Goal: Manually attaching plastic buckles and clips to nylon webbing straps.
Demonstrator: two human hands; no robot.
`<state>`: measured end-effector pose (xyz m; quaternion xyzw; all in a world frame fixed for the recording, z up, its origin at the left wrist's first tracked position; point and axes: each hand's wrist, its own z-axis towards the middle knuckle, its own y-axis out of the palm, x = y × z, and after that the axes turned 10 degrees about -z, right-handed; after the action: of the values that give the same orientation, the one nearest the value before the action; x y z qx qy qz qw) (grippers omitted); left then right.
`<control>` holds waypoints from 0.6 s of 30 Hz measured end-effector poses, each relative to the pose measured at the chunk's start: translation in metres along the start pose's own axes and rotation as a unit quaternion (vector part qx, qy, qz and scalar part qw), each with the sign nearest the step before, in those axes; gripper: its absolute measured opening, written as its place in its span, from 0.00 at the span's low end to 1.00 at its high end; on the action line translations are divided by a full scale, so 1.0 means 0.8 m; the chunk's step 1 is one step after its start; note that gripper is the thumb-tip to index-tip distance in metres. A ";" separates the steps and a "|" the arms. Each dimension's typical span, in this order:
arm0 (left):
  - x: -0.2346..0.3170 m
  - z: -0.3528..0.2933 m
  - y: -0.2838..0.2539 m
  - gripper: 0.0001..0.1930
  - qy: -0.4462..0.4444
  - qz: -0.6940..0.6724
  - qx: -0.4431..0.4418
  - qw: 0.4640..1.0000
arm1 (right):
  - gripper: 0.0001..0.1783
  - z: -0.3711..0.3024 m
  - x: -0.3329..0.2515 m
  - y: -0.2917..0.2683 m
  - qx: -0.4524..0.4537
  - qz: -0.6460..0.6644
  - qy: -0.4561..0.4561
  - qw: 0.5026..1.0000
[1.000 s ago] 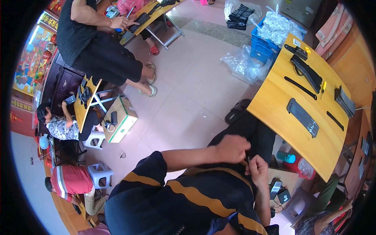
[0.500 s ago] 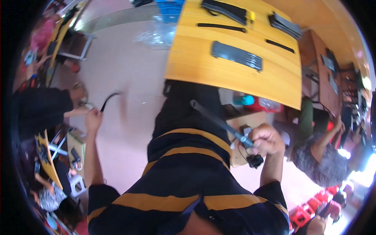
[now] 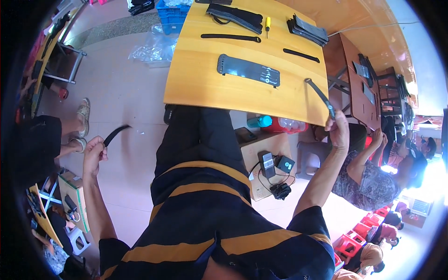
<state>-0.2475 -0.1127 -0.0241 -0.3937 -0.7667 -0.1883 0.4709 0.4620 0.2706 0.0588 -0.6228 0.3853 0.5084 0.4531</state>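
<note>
My left hand [image 3: 95, 154], held out low at the left over the floor, is closed on one end of a short black strap [image 3: 115, 134]. Off to the right, my right hand [image 3: 338, 130] grips another dark strap [image 3: 319, 95], whose looped end points over the table corner. On the yellow wooden table [image 3: 186, 88] lies a flat grey panel [image 3: 249, 71] with one scalloped end. Two more black straps, a longer one [image 3: 231, 37] and a shorter one [image 3: 301, 55], lie behind it. Farther back are a folded dark fabric piece [image 3: 235, 17], a yellow-handled screwdriver [image 3: 267, 26] and a stack of dark panels [image 3: 308, 31].
A cardboard box [image 3: 252, 154] bearing black adapters and cables [image 3: 280, 190] stands right of my legs, near a teal bottle [image 3: 259, 122]. A blue crate [image 3: 169, 18] and clear plastic bags [image 3: 154, 46] sit left of the table. Co-workers sit at right [image 3: 366, 182] and left.
My right hand has moved up and right with its strap, which now reaches over the table corner instead of my lap. My left hand stays out left, its strap still held.
</note>
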 end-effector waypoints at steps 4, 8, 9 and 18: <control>0.018 -0.005 0.026 0.06 0.017 -0.026 -0.051 0.998 | 0.13 -0.002 0.048 0.008 0.043 -0.129 0.148 0.980; 0.030 -0.005 0.037 0.05 0.046 -0.009 -0.084 0.995 | 0.17 -0.003 0.066 0.021 0.089 -0.171 0.193 0.962; 0.036 -0.005 0.041 0.05 0.051 -0.009 -0.086 0.995 | 0.18 -0.003 0.066 0.023 0.092 -0.208 0.189 0.955; 0.079 -0.038 0.090 0.05 0.098 -0.004 -0.179 0.979 | 0.21 -0.012 0.083 0.028 0.288 -0.535 0.044 0.793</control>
<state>-0.1898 -0.0612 0.0395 -0.4479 -0.6727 -0.3618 0.4646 0.4558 0.2534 -0.0100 -0.5916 0.1385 0.0217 0.7939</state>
